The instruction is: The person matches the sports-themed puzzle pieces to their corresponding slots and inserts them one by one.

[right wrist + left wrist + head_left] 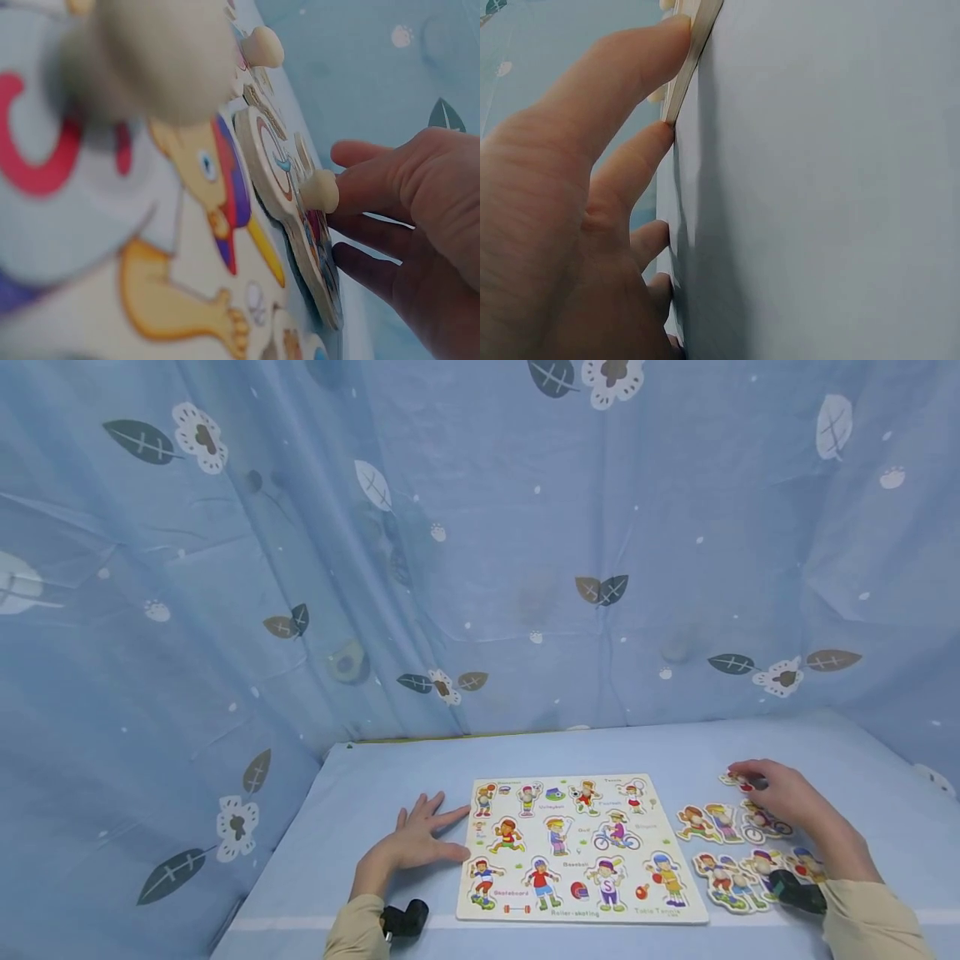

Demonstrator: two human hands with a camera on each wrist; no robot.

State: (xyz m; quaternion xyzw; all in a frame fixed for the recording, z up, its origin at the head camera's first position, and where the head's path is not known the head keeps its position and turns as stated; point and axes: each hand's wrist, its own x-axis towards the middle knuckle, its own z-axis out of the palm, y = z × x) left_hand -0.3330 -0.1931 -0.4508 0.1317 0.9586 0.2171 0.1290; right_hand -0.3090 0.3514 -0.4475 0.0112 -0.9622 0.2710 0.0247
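The right hand (783,793) is at the small figure piece (728,780) farthest from the body, fingertips at its far edge. The hand partly covers this piece, and neither its long axis nor a closed pinch can be confirmed from the views. The left hand (415,839) is released: fingers spread, thumb and index fingertip against the near-side edge of the wooden sports puzzle board (535,842).

Governing relation: the board lies to the left of the right hand and slightly closer to the body, well apart from it, its long axis running crosswise between both hands. The right hand is the nearer one to the small figure piece; the left hand is the one in contact with the board.

Just body-side of the right fingers lies a row comprising the runner piece (695,827), golfer piece (723,827) and bicycle piece (754,830). Closer to the body, beside the right wrist, lies the baseball piece (180,199), fitted with a round knob (161,56). The worktop (390,768) carries all items
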